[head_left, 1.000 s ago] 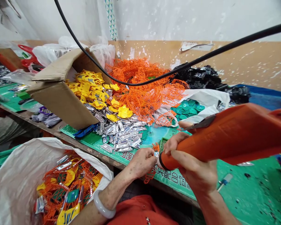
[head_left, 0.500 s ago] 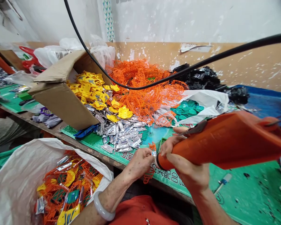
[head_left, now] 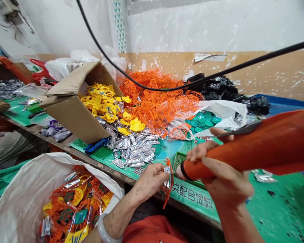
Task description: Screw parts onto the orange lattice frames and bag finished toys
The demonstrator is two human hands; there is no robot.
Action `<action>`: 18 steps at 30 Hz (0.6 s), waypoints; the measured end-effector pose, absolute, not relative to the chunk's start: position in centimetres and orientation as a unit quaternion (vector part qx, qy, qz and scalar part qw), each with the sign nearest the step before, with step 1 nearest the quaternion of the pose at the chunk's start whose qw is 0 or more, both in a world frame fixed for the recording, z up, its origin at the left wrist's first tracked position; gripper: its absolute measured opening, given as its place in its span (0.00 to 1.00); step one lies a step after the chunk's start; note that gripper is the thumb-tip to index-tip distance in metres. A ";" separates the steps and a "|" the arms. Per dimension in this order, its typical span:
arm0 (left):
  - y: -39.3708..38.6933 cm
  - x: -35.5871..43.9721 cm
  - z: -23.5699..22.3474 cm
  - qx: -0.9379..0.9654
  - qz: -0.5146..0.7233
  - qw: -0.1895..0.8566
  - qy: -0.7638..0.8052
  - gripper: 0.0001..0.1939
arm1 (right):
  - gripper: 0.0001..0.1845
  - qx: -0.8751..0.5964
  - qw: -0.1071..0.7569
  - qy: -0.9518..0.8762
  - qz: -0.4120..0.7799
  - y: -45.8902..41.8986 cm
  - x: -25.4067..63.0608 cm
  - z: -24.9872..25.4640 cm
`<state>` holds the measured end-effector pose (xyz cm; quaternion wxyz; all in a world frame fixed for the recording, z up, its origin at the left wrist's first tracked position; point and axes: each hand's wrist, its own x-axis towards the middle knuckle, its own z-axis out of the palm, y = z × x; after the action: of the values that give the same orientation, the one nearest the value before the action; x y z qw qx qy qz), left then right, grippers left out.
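My left hand [head_left: 152, 179] pinches an orange plastic lattice part [head_left: 167, 195] with a silver plate [head_left: 168, 172] against it, over the table's front edge. Wrapped round an orange power screwdriver [head_left: 258, 148] is my right hand [head_left: 225, 179], whose fingers sit near the tool's tip. That tip points left at the lattice part, with a small gap between them. Partly behind the tool lies a small green basket [head_left: 178, 158]. Beyond my left hand, loose silver plates [head_left: 135, 148] are heaped on the green table covering [head_left: 276, 206].
A tilted cardboard box [head_left: 74, 113] spills yellow parts [head_left: 101, 101]. Behind are tangled orange lattices [head_left: 157, 98], green pieces [head_left: 204, 120] in a white bag, and black parts [head_left: 215, 86]. At lower left stands a white sack [head_left: 17, 195] of assembled pieces. A black cable [head_left: 152, 88] hangs across.
My right hand and the screwdriver have drawn back to the right, away from the lattice part. The part has turned more edge-on in my left hand. The view has shifted slightly.
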<state>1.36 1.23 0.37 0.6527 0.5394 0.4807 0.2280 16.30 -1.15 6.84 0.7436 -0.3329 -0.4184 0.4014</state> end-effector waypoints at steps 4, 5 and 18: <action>1.0 0.8 0.1 0.547 0.218 0.651 0.480 0.10 | 0.22 -0.349 0.780 -0.400 0.332 -0.6 17.7 7.7; 1.0 0.6 0.0 0.546 0.220 0.653 0.477 0.11 | 0.20 -0.355 0.784 -0.401 0.314 -0.4 18.2 7.7; 1.0 0.5 0.2 0.347 0.305 0.796 0.392 0.17 | 0.21 -0.454 0.797 -0.336 0.214 1.4 22.4 6.2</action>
<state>0.51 1.02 0.18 0.7955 0.3468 0.3921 0.3052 22.44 1.39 6.21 0.7971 -0.4540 -0.3355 0.2142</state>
